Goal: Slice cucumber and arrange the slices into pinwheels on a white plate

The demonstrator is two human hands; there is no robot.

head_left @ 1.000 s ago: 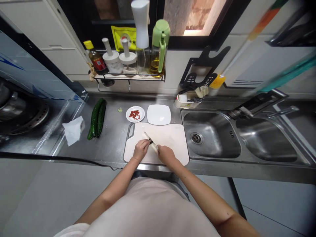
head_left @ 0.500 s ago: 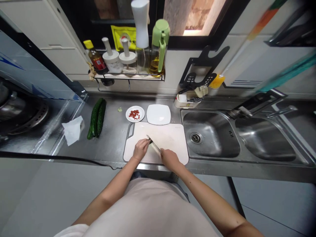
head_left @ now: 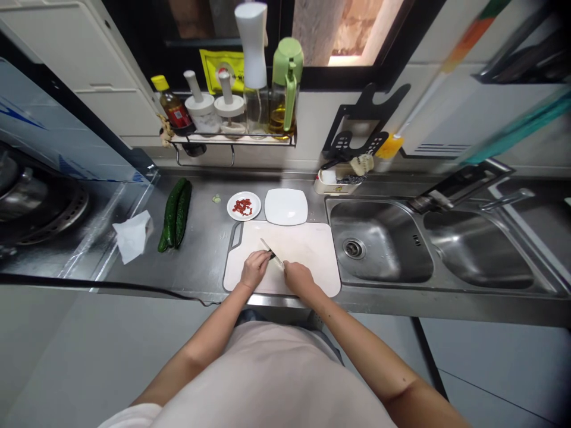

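Over the white cutting board (head_left: pixel 307 252), my right hand (head_left: pixel 298 277) is closed round the handle of a knife (head_left: pixel 270 251), whose blade points up and to the left. My left hand (head_left: pixel 254 268) has its fingers pressed together on a small dark green piece (head_left: pixel 271 254), mostly hidden by the fingers. The blade lies against that piece, close to my left fingertips. Behind the board stand a small round plate (head_left: pixel 254 216) with chopped red bits (head_left: pixel 242 207) and a white square plate (head_left: pixel 286 206) with nothing on it.
Two cucumbers (head_left: pixel 177 214) and a white tissue (head_left: pixel 134 236) lie left of the board, with small green scraps (head_left: pixel 216 198) near the round plate. A double sink (head_left: pixel 383 244) adjoins the board's right side. Above hangs a rack (head_left: pixel 236 140) of bottles and jars.
My right hand and the knife have moved left and slightly forward, so the blade reaches further past my left fingertips. My left hand has stayed in place.
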